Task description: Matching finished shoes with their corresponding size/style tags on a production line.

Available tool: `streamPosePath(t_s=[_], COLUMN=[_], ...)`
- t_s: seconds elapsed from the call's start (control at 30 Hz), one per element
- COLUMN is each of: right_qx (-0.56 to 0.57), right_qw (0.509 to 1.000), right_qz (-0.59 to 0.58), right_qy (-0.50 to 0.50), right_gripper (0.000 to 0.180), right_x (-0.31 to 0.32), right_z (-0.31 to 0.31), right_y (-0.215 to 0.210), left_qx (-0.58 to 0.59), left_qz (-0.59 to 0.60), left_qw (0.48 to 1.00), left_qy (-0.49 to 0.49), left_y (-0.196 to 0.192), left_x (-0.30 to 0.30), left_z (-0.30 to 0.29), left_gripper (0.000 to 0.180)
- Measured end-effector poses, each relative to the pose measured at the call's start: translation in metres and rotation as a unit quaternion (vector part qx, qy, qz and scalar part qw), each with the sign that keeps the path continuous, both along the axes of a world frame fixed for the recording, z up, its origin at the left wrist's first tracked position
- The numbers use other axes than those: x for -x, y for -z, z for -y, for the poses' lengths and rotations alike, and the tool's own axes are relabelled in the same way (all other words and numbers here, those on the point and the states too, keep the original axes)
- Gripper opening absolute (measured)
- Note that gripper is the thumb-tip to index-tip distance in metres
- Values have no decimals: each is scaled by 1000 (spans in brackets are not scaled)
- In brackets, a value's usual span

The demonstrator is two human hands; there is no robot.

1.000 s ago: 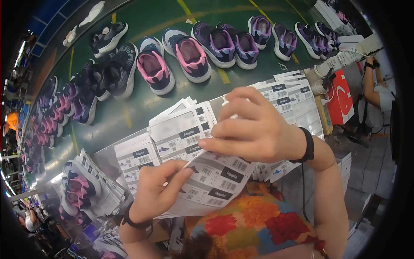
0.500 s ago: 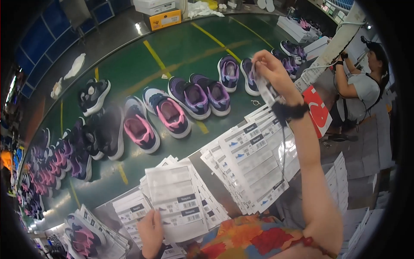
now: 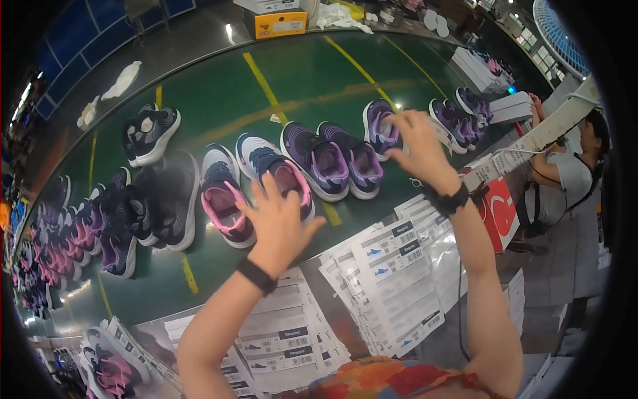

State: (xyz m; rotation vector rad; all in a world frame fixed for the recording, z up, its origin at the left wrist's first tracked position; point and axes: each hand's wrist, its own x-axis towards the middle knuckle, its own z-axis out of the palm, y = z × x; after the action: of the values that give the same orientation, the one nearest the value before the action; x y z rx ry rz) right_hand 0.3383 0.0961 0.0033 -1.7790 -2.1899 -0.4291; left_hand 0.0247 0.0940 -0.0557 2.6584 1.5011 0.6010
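Covering part of the right-hand pink-lined shoe (image 3: 266, 154), the left hand (image 3: 278, 219) has its grip spread wide, fingers fanned and thumb out to the side, with nothing between them; whether its fingertips touch that shoe cannot be told. The left-hand pink-lined shoe (image 3: 222, 188) stands just beside it. Farther right, the right hand (image 3: 419, 146) is at a purple-lined shoe (image 3: 375, 126), fingers bent and overlapping its opening; I cannot tell whether this grip pinches anything or only rests there. Two dark shoes with purple lining (image 3: 312, 156) stand side by side between the hands. All these shoes sit on the green surface (image 3: 332, 80). A dark wristband (image 3: 257, 276) circles the left wrist. Nearer the body, one stack of label sheets (image 3: 282, 326) lies partly beneath the left forearm, and another stack of printed sheets (image 3: 405, 282) lies to its right.
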Motion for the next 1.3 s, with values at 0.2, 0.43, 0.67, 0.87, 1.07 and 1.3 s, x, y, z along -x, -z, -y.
streamPosePath(t_s=[0.2, 0.43, 0.67, 0.87, 1.07, 1.3], right_qx=[274, 104, 174, -14, 97, 395], right_qw=[951, 988, 907, 950, 940, 715], right_qz=[-144, -74, -383, -308, -294, -577], right_qy=[-29, -81, 7, -54, -142, 11], right_gripper=[51, 45, 36, 32, 21, 18], right_x=[42, 105, 112, 91, 76, 74], right_z=[-4, 138, 253, 204, 160, 104], right_y=[56, -16, 23, 24, 16, 15], left_qx=[-155, 119, 166, 43, 22, 331], left_qz=[-34, 224, 168, 144, 207, 263], left_qw=[987, 961, 963, 947, 943, 894], left_qy=[14, 107, 127, 284, 261, 147], left_y=[14, -42, -4, 0, -18, -54], left_x=[37, 14, -2, 6, -3, -11], left_z=[-47, 38, 111, 92, 88, 59], left_gripper=[41, 68, 63, 53, 42, 12])
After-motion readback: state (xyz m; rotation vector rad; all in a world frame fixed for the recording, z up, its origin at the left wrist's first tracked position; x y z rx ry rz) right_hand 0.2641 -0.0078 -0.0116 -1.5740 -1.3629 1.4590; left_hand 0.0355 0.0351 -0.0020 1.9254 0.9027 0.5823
